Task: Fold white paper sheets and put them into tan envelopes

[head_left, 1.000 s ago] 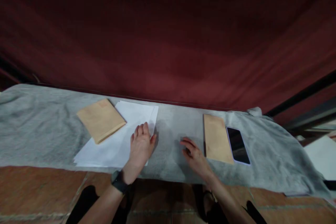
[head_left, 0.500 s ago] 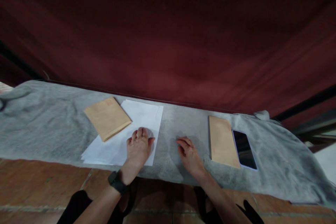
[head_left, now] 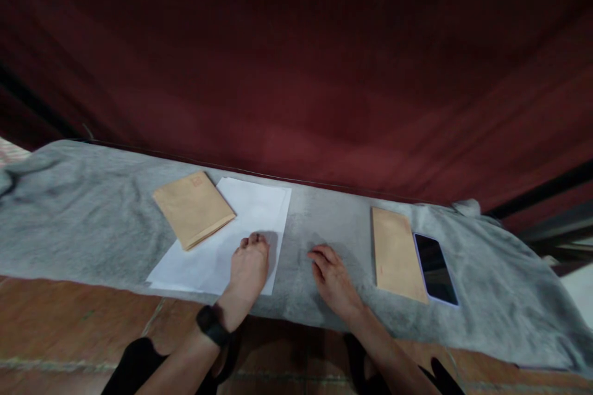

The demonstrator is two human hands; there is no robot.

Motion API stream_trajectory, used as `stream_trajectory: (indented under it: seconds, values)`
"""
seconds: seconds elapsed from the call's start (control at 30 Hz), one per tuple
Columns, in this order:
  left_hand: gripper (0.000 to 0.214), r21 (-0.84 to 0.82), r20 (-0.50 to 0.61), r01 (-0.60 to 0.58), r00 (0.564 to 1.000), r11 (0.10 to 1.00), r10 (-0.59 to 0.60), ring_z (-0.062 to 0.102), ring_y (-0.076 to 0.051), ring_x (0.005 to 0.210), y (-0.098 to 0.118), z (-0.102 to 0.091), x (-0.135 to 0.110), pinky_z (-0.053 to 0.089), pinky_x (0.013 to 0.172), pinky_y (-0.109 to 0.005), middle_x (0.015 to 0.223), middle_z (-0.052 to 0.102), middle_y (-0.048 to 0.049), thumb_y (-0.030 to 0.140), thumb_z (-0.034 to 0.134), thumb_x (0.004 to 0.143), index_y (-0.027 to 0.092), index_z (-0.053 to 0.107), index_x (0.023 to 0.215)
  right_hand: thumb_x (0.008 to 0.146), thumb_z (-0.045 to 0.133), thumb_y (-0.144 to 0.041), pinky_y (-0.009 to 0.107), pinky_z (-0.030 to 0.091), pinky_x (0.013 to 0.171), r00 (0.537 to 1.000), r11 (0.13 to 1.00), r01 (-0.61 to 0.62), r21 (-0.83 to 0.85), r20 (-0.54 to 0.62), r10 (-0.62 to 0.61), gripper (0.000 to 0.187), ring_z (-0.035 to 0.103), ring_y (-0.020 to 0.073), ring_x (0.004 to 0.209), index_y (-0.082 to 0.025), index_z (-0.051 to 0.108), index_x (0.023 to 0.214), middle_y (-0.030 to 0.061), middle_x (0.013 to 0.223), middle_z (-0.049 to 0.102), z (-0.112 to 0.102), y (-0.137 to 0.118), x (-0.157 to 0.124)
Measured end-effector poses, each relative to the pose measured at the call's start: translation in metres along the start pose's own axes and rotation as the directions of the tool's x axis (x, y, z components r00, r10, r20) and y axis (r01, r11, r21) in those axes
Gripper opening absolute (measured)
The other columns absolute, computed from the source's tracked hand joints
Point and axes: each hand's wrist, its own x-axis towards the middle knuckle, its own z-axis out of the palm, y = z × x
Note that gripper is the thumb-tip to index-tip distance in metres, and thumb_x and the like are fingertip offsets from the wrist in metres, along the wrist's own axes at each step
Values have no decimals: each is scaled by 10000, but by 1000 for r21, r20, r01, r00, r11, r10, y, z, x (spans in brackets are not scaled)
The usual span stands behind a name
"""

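Note:
My left hand, with a black watch on the wrist, rests on a stack of white paper sheets. Its fingers are curled under into a closed shape, and whatever they may hold is hidden. Over the left part of the sheets lies a stack of brown envelopes. To the right of the paper, my right hand is at the grey cloth, fingers loosely bent and apart from the thumb, nothing in them. Further right, a second brown envelope stack lies flat.
A phone with a purple edge lies beside the right-hand envelopes. The grey cloth covers a long narrow surface. Behind it hangs a dark red curtain. Brown floor tiles show in front.
My left hand's fingers and thumb, spread on the paper before, are now curled in. My right hand has barely moved. The whole view has shifted slightly.

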Motion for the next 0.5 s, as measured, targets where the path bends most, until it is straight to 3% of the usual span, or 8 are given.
stream_trajectory:
  seconds: [0.2,0.33,0.43,0.5]
  values:
    - [304,-58,-53,24,998,998,-27,667,-263,969,-8,0,4,521,699,-319,1044,686,-118,137,388,936,157,682,1011,907,472,-116,461,522,1023,1000,999,-3,50,22,2,396,621,248,1142,-288,685,1193,66,1208,659,-4,1,-1]
    - [238,-159,-41,48,998,986,-55,688,-224,860,8,-15,1,483,674,-294,971,702,-69,212,434,949,195,669,975,945,471,-236,446,521,1013,993,972,-107,208,-23,114,318,652,236,1096,-275,694,1168,67,1185,689,0,3,3]
    - [197,-299,30,3,1000,954,6,685,-182,751,38,-22,-6,452,660,-272,878,716,-32,231,470,956,211,663,926,955,491,-429,416,555,939,954,856,-263,446,-10,299,328,682,232,1037,-274,686,1168,64,1155,715,-1,4,9]
    - [174,-417,22,-50,998,908,65,679,-165,755,61,-20,-12,445,673,-258,850,717,-23,186,497,937,210,658,877,929,498,-557,403,578,861,905,689,-370,623,73,419,414,699,239,985,-266,679,1161,61,1104,733,-5,6,13]
